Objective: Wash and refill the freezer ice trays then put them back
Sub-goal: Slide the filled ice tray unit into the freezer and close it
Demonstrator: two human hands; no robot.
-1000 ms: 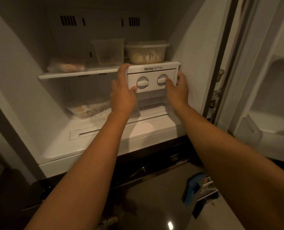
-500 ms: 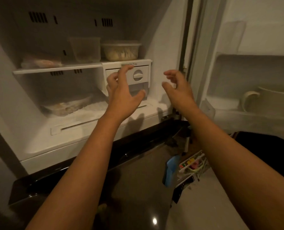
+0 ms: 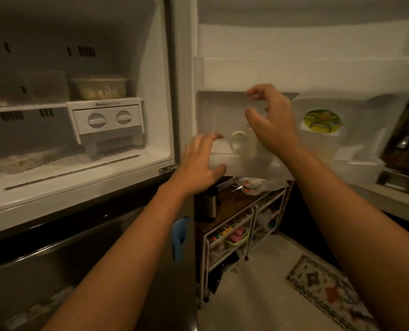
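The right grip [image 3: 270,120] is smeared by blur and covers most of the pale mug [image 3: 249,149] in the door shelf [image 3: 246,166], leaving only its handle and one side; the lettering on the ice tray unit [image 3: 106,118] is too blurred to read; the round sticker [image 3: 321,120] is illegible; the freezer shelf [image 3: 24,107] runs off the left edge; the contents of the frosted packet [image 3: 19,163] below cannot be made out.

Dim warm indoor light, soft grainy focus, motion blur throughout, wide-angle bending at edges

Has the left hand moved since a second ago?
Yes: the left hand left the ice tray holder and went right, toward the door shelf.
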